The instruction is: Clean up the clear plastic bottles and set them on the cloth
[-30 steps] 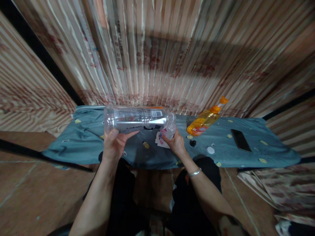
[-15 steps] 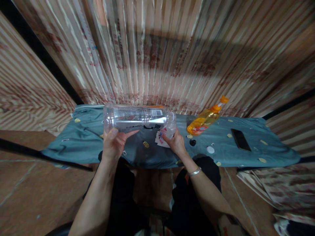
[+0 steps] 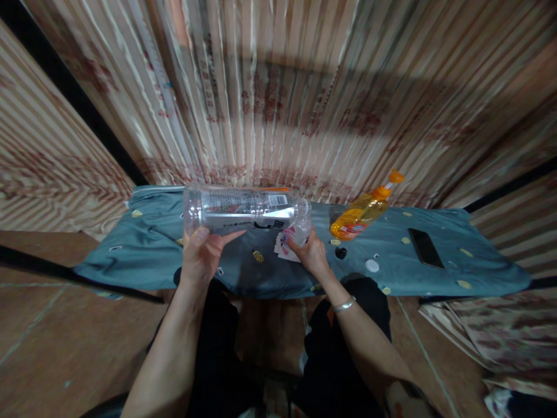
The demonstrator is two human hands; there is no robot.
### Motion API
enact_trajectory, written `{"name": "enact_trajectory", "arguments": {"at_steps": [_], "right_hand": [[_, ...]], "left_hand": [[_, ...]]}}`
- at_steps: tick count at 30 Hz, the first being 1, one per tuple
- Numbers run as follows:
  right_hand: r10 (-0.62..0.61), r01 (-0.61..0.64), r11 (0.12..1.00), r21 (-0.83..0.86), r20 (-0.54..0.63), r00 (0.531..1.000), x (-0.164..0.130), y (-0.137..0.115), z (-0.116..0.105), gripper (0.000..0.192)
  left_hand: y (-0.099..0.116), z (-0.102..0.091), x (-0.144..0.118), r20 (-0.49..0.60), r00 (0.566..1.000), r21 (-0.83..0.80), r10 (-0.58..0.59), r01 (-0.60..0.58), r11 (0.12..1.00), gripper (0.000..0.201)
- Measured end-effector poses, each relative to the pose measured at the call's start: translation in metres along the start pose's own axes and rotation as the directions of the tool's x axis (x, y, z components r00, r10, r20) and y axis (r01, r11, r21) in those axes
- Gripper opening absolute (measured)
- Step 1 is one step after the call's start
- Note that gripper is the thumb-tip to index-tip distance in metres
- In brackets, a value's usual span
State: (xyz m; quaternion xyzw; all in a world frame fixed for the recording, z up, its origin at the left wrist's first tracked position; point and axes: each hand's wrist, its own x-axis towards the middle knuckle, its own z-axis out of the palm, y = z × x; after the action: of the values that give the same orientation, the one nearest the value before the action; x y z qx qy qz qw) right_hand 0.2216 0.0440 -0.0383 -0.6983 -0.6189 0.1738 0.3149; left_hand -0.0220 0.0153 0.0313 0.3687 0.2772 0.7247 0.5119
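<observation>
My left hand point(image 3: 201, 252) grips the base end of a large clear plastic bottle point(image 3: 235, 212), its thumb on the near side and a finger stretched along underneath. The bottle lies level above the cloth, neck to the right, with a printed label and barcode. At its neck my right hand point(image 3: 311, 252) is closed on a small clear plastic container point(image 3: 301, 229), whose exact kind I cannot make out. A white and pink packet with a jagged edge point(image 3: 285, 247) shows beside my right fingers; whether they hold it too I cannot tell.
A teal patterned cloth point(image 3: 148, 247) covers the narrow surface. On it, right of my hands, are an orange pump bottle point(image 3: 359, 215) lying tilted, a small black cap point(image 3: 340, 252), a white round lid point(image 3: 372, 265) and a phone point(image 3: 425, 248). A striped curtain point(image 3: 278, 98) hangs behind.
</observation>
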Motion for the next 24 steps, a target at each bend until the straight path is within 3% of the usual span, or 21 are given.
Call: {"name": "enact_trajectory", "arguments": {"at_steps": [16,24], "right_hand": [[0.014,-0.014,1.0,-0.006,0.035,0.999,-0.0002,-0.0029,-0.0027,0.071],[-0.017,0.017,1.0,0.009,-0.006,1.0,0.0001,0.0021,0.0009,0.066]], "left_hand": [[0.0003,-0.0007,0.0002,-0.003,1.0,0.007,0.005,-0.005,1.0,0.09],[0.0014,0.001,0.0005,0.009,1.0,-0.012,0.011,-0.011,1.0,0.087]]}}
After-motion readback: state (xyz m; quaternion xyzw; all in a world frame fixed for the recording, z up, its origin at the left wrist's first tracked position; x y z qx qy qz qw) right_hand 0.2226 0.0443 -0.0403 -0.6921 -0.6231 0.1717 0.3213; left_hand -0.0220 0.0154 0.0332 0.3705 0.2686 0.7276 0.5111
